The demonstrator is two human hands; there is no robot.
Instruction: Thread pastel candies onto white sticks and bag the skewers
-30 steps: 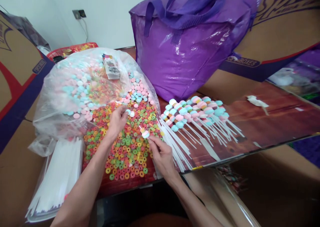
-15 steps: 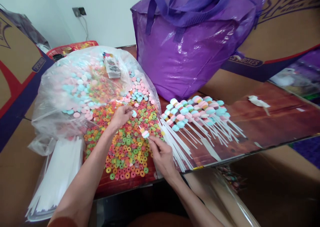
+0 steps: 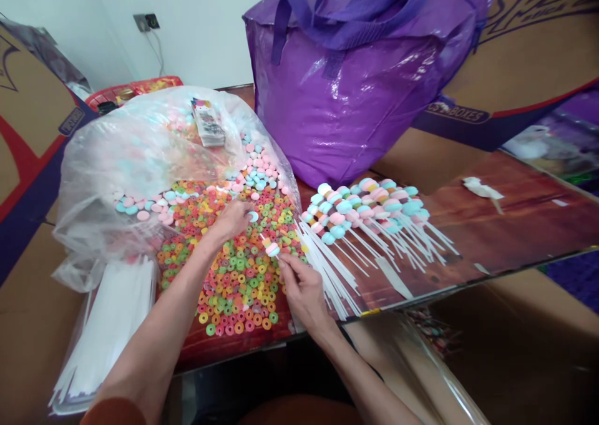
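Note:
My left hand (image 3: 230, 220) pinches a small blue and white candy disc (image 3: 253, 216) over a spread of coloured ring candies (image 3: 234, 275). My right hand (image 3: 302, 288) grips a thin white stick with a pink and white candy (image 3: 272, 249) threaded on its tip. The two hands are a short way apart, the disc up and left of the stick's tip. To the right lies a row of finished candy skewers (image 3: 365, 210), their white sticks fanned toward me.
A big clear plastic bag (image 3: 140, 156) of pastel candies covers the left of the table. A purple tote bag (image 3: 355, 75) stands behind. A pack of white sticks (image 3: 105, 331) lies at the lower left. Cardboard boxes (image 3: 28, 119) surround the table.
My left hand has moved right and down with the candy disc, closer to the stick's tip. The right hand has stayed where it was.

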